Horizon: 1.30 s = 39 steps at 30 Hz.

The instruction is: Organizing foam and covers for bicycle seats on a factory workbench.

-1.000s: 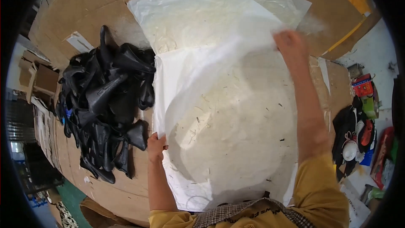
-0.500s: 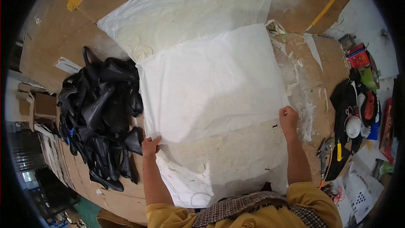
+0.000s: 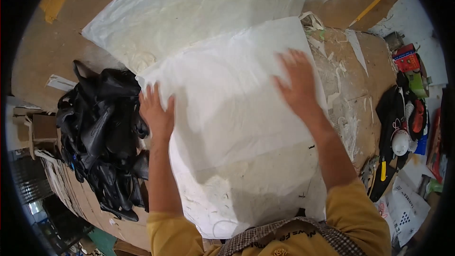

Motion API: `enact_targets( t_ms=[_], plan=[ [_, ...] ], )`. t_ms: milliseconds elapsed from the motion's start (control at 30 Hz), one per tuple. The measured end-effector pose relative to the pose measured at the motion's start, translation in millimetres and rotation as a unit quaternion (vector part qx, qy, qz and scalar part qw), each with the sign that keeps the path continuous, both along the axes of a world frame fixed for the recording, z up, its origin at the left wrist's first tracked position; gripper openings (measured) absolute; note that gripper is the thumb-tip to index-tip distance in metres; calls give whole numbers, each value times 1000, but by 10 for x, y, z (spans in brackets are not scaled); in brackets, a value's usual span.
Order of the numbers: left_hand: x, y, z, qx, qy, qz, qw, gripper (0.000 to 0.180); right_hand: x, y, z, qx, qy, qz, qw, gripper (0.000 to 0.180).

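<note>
A large white sheet (image 3: 237,114) lies spread over the cardboard-covered table; whether it is plastic or fabric I cannot tell. Its far part (image 3: 204,14) is a wider, yellowish section, and the near part is stained and slightly wrinkled. My left hand (image 3: 158,114) rests with spread fingers on the sheet's left edge, close beside a heap of black, shiny pieces (image 3: 109,132). My right hand (image 3: 297,78) is over the sheet's upper right, fingers apart and somewhat blurred. Neither hand holds anything.
Cardboard (image 3: 365,66) with torn white scraps covers the right side. Further right are a red box (image 3: 406,59), a white round object (image 3: 400,142), a yellow-handled tool (image 3: 383,170) and a white printed bag (image 3: 405,208). A cardboard box (image 3: 43,127) stands at the far left.
Both hands have let go of the sheet's side edges and moved away from me, their fingers now spread. The right hand has also shifted inward over the sheet.
</note>
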State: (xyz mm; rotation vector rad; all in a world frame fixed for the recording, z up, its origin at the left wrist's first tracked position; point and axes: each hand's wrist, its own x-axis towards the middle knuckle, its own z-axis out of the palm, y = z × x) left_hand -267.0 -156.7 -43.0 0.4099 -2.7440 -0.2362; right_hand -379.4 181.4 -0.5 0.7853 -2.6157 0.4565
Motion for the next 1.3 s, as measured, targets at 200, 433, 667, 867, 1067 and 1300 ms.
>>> enact_targets(
  t_ms=[200,433,667,867,1067,1300],
  plan=[
    [-220,-124,-758,46,-142,69,986,64,-464,-167,-939,90,-65,44,993,50],
    [-194,-115,-690,20,-153,115,981,62,-745,837,-793,188,-60,-197,960,48],
    [-1008,347,-480,-49,-35,-47,997,61,-754,-644,-557,67,-38,206,976,48],
    [-561,-503,-711,-34,-105,-19,994,64,-1384,87,-824,84,-12,105,991,47],
    [-323,911,-819,-1,-86,40,995,67,-452,-298,-1116,49,-87,37,994,48],
    [745,1229,-503,59,-146,106,982,71,765,304,-694,74,-168,28,983,54]
  ],
)
